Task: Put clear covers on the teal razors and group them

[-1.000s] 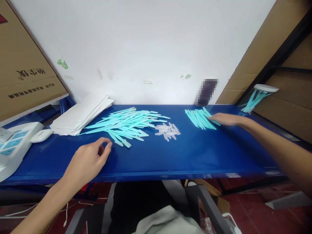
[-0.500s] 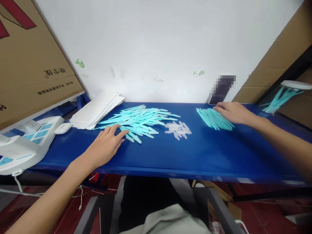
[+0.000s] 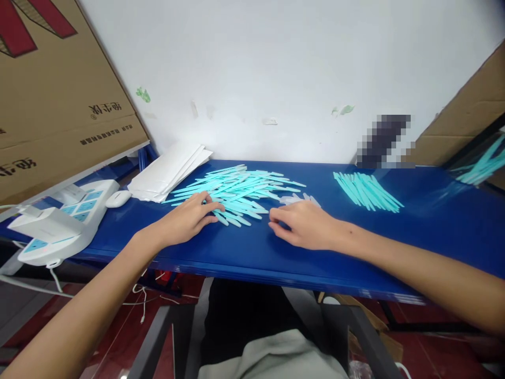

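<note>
A loose pile of slim turquoise sticks (image 3: 244, 187), which look like eyebrow razors, lies in the middle of the blue table. My left hand (image 3: 193, 217) is at its near-left edge, thumb and finger closing on the end of a turquoise stick. To the right of the pile, my right hand (image 3: 303, 223) hovers low with curled fingers, a small gap showing between thumb and forefinger; nothing is visible in it. Partly behind that hand lie small translucent caps (image 3: 292, 199). A neater bunch of turquoise sticks (image 3: 366, 190) rests farther right.
White flat packets (image 3: 169, 173) are stacked at the back left. Beside them lie a white earphone case (image 3: 118, 198) and a power strip (image 3: 92, 210) with a plugged-in charger (image 3: 45, 225). Cardboard boxes (image 3: 59, 95) flank the table. A pixelated dark object (image 3: 382, 139) leans against the wall.
My right hand has left the neat bunch at the right and moved left to the translucent caps. The left hand's fingers have drawn together at the pile. The view has shifted slightly.
</note>
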Available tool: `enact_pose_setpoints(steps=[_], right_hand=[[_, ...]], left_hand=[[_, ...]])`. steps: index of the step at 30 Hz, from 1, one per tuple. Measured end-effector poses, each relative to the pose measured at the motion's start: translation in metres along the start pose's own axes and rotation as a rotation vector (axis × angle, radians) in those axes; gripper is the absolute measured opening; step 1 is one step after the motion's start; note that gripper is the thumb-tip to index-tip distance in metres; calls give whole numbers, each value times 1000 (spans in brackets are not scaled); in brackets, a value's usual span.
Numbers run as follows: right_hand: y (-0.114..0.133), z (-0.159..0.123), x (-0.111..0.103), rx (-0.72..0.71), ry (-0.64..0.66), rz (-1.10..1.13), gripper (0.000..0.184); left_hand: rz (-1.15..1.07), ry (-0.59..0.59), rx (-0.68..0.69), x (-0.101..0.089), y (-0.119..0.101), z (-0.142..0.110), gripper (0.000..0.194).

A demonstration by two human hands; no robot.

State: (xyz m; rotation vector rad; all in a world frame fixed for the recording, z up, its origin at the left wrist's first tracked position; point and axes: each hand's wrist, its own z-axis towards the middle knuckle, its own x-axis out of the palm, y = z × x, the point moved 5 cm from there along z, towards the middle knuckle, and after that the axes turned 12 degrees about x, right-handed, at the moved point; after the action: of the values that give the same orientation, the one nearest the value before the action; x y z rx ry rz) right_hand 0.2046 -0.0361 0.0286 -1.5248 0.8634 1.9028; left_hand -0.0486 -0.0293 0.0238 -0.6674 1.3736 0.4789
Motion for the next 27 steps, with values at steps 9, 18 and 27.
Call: enact_pose_setpoints(steps=[9,18,27], right_hand=[[6,7,6,126,-118,105,28],[1,8,21,126,-31,-34,36],[-8,2,15,261,-55,25,29]], left_hand=[[-256,-31,28,8,-26,-1,33],[-253,-94,41,15,-35,-3,30],[-206,-117,176,4,-17,12,26]])
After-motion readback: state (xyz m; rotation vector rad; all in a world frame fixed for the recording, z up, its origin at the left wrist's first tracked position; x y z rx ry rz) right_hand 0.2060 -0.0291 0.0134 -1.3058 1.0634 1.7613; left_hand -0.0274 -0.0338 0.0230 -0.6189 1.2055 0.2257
